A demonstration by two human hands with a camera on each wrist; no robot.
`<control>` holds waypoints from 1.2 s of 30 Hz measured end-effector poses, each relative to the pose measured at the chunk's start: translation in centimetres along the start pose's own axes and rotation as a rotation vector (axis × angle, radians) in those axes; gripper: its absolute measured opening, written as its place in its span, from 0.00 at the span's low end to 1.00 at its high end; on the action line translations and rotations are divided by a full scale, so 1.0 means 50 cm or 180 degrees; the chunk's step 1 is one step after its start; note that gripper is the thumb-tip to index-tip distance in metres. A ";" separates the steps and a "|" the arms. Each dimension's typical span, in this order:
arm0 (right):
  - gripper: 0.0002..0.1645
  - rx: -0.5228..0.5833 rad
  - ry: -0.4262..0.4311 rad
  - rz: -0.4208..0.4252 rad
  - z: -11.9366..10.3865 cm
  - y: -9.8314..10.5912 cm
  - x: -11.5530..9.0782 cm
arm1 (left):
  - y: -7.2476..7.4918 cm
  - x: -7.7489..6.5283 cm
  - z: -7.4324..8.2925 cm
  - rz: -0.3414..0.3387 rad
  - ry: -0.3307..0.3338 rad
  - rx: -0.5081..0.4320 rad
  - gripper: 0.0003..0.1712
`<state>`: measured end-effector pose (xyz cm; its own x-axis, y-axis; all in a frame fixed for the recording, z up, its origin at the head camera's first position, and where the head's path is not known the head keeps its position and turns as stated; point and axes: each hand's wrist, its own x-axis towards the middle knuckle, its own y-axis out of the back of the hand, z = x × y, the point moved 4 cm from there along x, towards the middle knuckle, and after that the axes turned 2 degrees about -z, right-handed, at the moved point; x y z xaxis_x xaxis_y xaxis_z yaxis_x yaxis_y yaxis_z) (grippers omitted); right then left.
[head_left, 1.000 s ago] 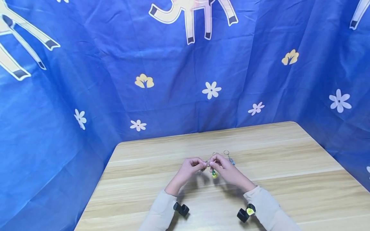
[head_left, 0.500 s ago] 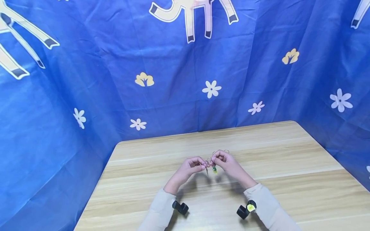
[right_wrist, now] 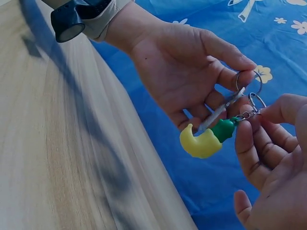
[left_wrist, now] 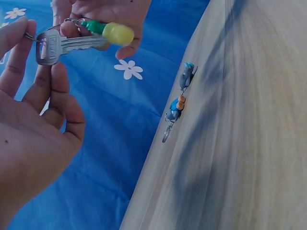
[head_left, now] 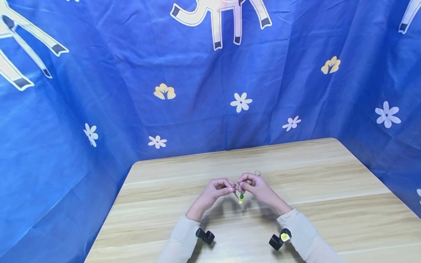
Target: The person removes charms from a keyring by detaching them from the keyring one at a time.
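Between thumb and fingers, my left hand (head_left: 215, 190) pinches a thin metal ring with a silver key (left_wrist: 84, 44) hanging from it. My right hand (head_left: 260, 188) faces it closely, pinching the ring and short chain of a keychain with a green and yellow charm (right_wrist: 204, 143). In the right wrist view the left hand's key ring (right_wrist: 261, 82) overlaps the keychain's ring (right_wrist: 252, 98); whether they are linked I cannot tell. Key and charm hang side by side above the wooden table (head_left: 164, 204).
Behind the right hand, a keychain ring (head_left: 257, 173) shows on the table. The left wrist view has a grey and blue figurine (left_wrist: 187, 75) and a blue and orange one (left_wrist: 176, 106) lying there. A blue curtain (head_left: 197, 120) with white flowers closes off the back and sides.
The right hand lifted slightly away, then came back close to the left. The key and the charm now hang more plainly in sight below the fingers; both grips are kept.
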<state>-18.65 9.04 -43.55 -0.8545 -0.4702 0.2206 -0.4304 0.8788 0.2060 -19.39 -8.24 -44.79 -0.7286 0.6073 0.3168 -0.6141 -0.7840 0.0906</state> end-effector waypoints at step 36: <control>0.15 -0.0202 -0.0144 0.0031 -0.003 0.007 -0.003 | -0.008 -0.002 0.011 -0.0074 0.0226 0.0381 0.16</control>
<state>-18.61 9.39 -43.39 -0.8715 -0.4563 0.1799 -0.4039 0.8757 0.2645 -18.90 -8.03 -44.34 -0.7368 0.6298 0.2460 -0.5937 -0.7767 0.2105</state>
